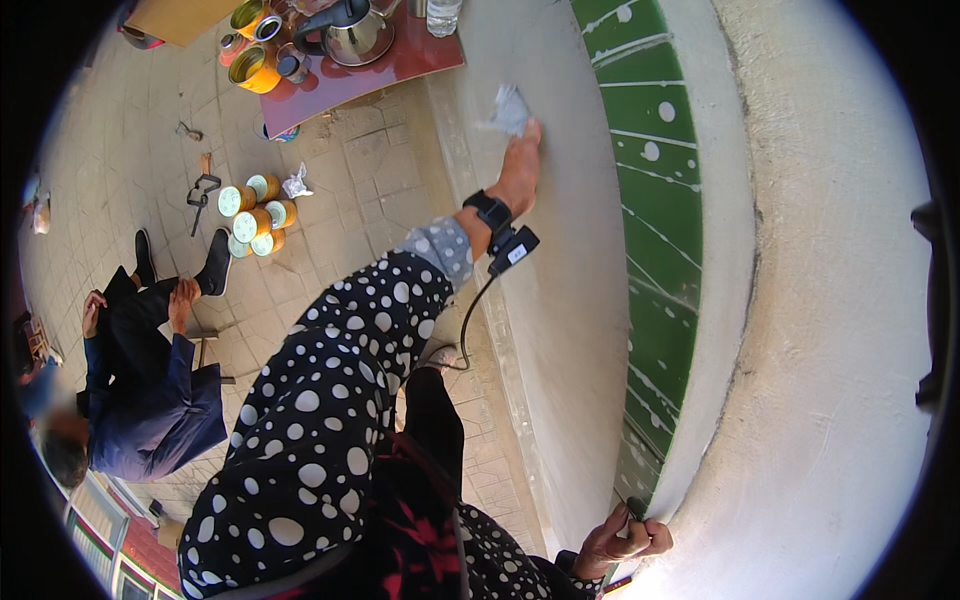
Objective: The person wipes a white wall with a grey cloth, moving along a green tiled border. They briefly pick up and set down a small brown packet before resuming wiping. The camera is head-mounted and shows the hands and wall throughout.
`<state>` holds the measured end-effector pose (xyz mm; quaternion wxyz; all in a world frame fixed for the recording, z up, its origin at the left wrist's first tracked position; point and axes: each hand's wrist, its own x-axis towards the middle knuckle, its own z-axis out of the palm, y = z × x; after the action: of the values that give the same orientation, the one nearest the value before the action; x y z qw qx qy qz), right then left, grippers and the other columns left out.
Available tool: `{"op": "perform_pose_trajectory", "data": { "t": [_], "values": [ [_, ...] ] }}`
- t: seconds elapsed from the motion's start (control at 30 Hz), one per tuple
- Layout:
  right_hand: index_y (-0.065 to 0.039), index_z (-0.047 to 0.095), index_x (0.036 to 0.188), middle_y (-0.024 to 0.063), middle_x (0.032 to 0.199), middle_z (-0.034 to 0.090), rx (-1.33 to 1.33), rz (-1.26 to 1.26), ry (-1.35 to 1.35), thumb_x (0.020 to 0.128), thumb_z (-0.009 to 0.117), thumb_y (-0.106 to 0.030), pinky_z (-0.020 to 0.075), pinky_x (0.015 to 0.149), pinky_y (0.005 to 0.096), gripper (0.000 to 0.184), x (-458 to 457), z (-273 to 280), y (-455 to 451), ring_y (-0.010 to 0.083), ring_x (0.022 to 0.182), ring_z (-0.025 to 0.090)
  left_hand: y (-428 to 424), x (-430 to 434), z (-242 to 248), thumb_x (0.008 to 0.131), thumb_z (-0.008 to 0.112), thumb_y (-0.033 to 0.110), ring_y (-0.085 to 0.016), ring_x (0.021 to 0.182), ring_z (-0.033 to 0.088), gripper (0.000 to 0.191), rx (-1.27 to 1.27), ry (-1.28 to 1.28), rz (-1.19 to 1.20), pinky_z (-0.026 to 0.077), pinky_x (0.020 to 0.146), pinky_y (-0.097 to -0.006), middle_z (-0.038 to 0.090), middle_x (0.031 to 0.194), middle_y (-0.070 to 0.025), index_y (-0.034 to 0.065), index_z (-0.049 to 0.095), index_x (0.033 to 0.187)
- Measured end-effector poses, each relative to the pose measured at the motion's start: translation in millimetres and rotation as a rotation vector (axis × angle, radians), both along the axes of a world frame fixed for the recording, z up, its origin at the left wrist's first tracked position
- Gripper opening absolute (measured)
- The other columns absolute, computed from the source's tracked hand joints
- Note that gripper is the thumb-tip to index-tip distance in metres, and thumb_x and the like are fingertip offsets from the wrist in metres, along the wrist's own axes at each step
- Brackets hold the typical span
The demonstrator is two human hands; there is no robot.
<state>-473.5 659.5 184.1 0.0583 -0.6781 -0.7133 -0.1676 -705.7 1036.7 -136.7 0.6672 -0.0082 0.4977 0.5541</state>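
My left hand (pixel 520 161), with a black strap and a small cabled device at the wrist, holds a crumpled white sheet (pixel 510 111), cloth or paper, against the pale plastered wall (pixel 559 315). A green band (pixel 660 225) with white splashes and drips runs along this wall. Near the band's lower end is my right hand (pixel 626 536), its fingers bent at the band's edge. Something small and dark shows at its fingertips; whether it is held cannot be told. Both sleeves are black with white dots.
A dark red table (pixel 420 64) bears a steel kettle (pixel 358 37), a water bottle (pixel 444 15) and open yellow cans (pixel 255 69). On the paved floor (pixel 382 172) stand several closed cans (pixel 251 225) beside crumpled white paper (pixel 297 181). A seated person (pixel 154 397) is at the left.
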Motion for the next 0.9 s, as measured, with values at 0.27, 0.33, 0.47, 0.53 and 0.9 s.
{"op": "perform_pose_trajectory", "data": {
  "t": [0.27, 0.33, 0.47, 0.53, 0.9],
  "values": [
    [-0.013, 0.048, 0.089, 0.0097, 0.101, 0.042, 0.105, 0.047, 0.054, 0.084, 0.074, -0.006, 0.0411, 0.079, 0.0433, 0.027, 0, -7, 8, 0.0284, 0.094, 0.045, -52, 36, 44, 0.107, 0.050, 0.038, -0.025, 0.124, 0.052, 0.053, 0.318, 0.432, -0.016, 0.037, 0.110, -0.0338, 0.058, 0.137, -0.0159, -0.0030, 0.045, 0.141],
    [-0.013, 0.049, 0.089, 0.0097, 0.101, 0.043, 0.116, 0.060, 0.045, 0.084, 0.074, -0.005, 0.0417, 0.079, 0.0433, 0.027, 0, -8, 8, 0.0286, 0.094, 0.046, -114, 62, 42, 0.106, 0.049, 0.047, -0.023, 0.125, 0.051, 0.061, 0.339, 0.176, -0.055, 0.037, 0.110, -0.0398, 0.055, 0.141, -0.0105, 0.0001, 0.044, 0.145],
    [-0.012, 0.051, 0.092, 0.0101, 0.101, 0.045, 0.135, 0.083, 0.040, 0.084, 0.074, -0.005, 0.0416, 0.080, 0.0430, 0.025, 3, -11, 8, 0.0290, 0.095, 0.047, -204, 99, 68, 0.107, 0.040, 0.055, -0.022, 0.134, 0.048, 0.066, -0.149, -0.429, -0.414, 0.034, 0.114, -0.0477, 0.050, 0.151, -0.0087, 0.0069, 0.041, 0.152],
    [-0.012, 0.053, 0.094, 0.0109, 0.102, 0.046, 0.146, 0.095, 0.027, 0.084, 0.073, -0.006, 0.0414, 0.081, 0.0431, 0.023, 3, -11, 9, 0.0296, 0.096, 0.048, -214, 104, 81, 0.106, 0.040, 0.057, -0.023, 0.137, 0.046, 0.068, -0.152, -0.530, -0.433, 0.034, 0.114, -0.0476, 0.046, 0.155, -0.0092, 0.0081, 0.039, 0.153],
    [-0.009, 0.064, 0.084, 0.0105, 0.101, 0.058, 0.201, 0.160, 0.183, 0.077, 0.077, -0.004, 0.0458, 0.081, 0.0436, 0.016, -1, -8, 12, 0.0309, 0.093, 0.053, -108, 8, 130, 0.104, 0.049, 0.055, -0.028, 0.127, 0.056, 0.068, 0.177, -0.535, -0.221, 0.043, 0.109, -0.0459, 0.049, 0.149, -0.0169, 0.0013, 0.044, 0.145]
  ]
}}
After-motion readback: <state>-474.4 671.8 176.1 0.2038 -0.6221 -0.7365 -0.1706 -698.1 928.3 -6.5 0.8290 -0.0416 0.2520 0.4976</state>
